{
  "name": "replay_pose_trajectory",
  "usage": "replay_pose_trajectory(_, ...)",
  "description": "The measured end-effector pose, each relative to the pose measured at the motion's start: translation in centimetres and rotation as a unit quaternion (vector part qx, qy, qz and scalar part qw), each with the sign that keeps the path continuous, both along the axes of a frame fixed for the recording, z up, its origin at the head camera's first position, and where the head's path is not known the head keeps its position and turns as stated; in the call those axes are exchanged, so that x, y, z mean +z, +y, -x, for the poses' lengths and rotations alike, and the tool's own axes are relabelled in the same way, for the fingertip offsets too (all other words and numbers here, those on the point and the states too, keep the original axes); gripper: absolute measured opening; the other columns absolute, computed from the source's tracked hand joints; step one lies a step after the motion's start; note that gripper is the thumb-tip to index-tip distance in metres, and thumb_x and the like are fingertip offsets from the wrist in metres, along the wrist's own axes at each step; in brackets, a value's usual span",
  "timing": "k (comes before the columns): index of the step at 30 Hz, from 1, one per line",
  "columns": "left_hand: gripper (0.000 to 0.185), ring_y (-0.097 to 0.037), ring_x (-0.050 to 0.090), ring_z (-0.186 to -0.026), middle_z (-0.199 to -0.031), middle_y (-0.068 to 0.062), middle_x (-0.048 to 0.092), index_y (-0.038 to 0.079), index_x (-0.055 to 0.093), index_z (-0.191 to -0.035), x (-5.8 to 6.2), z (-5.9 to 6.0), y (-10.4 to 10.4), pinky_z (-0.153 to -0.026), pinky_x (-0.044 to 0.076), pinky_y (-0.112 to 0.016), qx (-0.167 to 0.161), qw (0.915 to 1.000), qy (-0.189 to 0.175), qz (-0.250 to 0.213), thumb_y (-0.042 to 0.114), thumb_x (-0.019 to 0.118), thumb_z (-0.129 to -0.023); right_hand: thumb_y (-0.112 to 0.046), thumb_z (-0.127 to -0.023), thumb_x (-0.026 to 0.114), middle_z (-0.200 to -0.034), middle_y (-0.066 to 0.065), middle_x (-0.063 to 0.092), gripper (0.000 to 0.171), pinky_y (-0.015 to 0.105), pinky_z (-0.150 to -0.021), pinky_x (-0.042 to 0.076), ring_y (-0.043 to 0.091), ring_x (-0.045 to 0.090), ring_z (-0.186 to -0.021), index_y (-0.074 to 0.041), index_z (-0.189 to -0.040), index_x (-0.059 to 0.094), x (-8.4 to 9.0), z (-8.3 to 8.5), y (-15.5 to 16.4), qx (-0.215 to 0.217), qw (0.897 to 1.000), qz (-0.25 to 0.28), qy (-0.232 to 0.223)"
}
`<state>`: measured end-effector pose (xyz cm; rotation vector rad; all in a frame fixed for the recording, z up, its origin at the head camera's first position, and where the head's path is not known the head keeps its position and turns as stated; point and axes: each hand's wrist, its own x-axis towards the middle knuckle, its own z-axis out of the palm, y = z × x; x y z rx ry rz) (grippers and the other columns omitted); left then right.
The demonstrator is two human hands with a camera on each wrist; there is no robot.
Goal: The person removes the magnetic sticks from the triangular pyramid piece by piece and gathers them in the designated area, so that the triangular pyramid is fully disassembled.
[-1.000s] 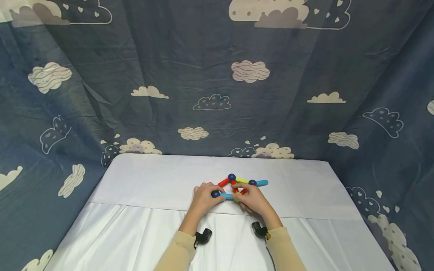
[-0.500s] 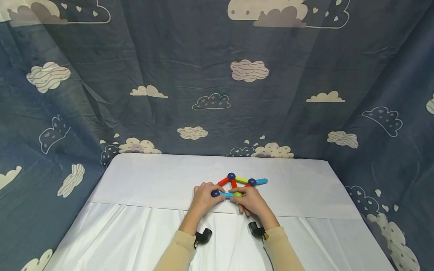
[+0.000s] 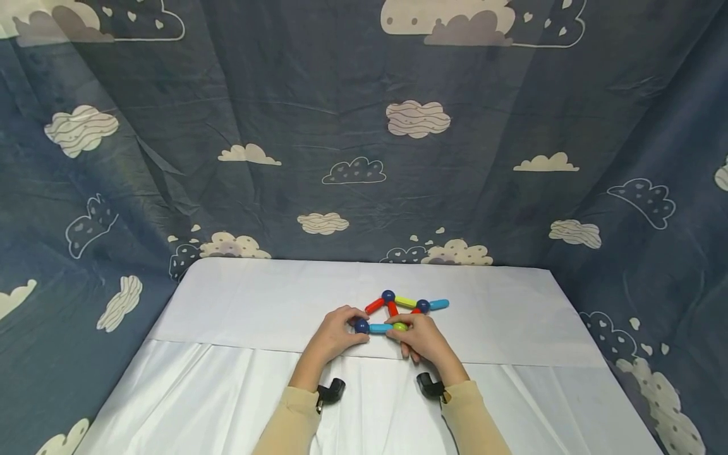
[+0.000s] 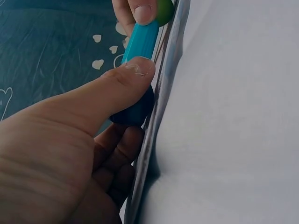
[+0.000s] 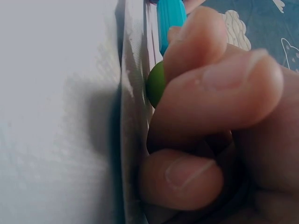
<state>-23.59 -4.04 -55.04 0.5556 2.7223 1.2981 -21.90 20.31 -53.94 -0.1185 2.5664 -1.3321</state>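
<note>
A dark blue ball sits between the thumb and fingers of my left hand, which grips it at the table. From that ball a light blue magnetic stick runs right to a green ball. My right hand pinches the stick's right end beside the green ball. Behind, a red stick meets a second dark blue ball. A yellow-green stick links that ball to a third dark blue ball. Further red sticks are partly hidden by my right fingers.
Another light blue stick points right from the rear shape. A white cloth covers the table. Dark curtains with cloud prints hang behind and at both sides.
My right hand has shifted from the red sticks to the light blue stick's right end. My left hand has drawn slightly left and nearer, showing more of the ball and stick.
</note>
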Motion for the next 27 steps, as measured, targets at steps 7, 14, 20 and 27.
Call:
replay_pose_trajectory(7,0.035,-0.016,0.066,-0.105,-0.111,0.003,0.074,0.021,0.077,-0.118,0.10,-0.22,-0.12,-0.099,0.054,-0.043,0.004,0.9997,-0.017,-0.019,0.025,0.088,-0.086,-0.024,-0.098,0.076,-0.052,0.002,0.059,0.030,0.022,-0.039,0.041,0.010,0.044,-0.033,-0.018,-0.128,0.076,-0.21,-0.07,0.08,0.005,1.000,-0.003,0.002)
replay_pose_trajectory(14,0.031,-0.016,0.065,-0.104,-0.111,0.002,0.075,0.022,0.077,-0.116,0.20,-0.11,-0.75,-0.098,0.054,-0.043,0.016,0.9989,-0.021,-0.037,0.023,0.088,-0.087,-0.026,-0.098,0.076,-0.053,0.002,0.060,0.030,0.023,-0.040,0.042,0.011,0.045,-0.033,-0.019,-0.128,0.075,-0.22,0.05,0.28,-0.003,1.000,0.008,-0.009)
replay_pose_trajectory(20,0.032,-0.014,0.063,-0.101,-0.108,0.002,0.074,0.023,0.077,-0.116,0.04,0.00,-0.88,-0.095,0.053,-0.041,0.019,0.9982,-0.025,-0.050,0.025,0.089,-0.086,-0.026,-0.099,0.076,-0.054,0.003,0.060,0.030,0.022,-0.040,0.041,0.011,0.045,-0.034,-0.020,-0.128,0.075,-0.40,0.11,0.38,-0.006,1.000,0.007,-0.014)
replay_pose_trajectory(27,0.037,-0.013,0.062,-0.097,-0.106,0.003,0.072,0.023,0.075,-0.121,0.15,-0.11,-0.70,-0.092,0.053,-0.038,0.030,0.9973,-0.041,-0.054,0.027,0.089,-0.086,-0.027,-0.098,0.077,-0.054,0.003,0.061,0.032,0.022,-0.040,0.042,0.012,0.046,-0.034,-0.019,-0.129,0.075,-0.60,0.16,0.38,-0.008,1.000,0.008,-0.016)
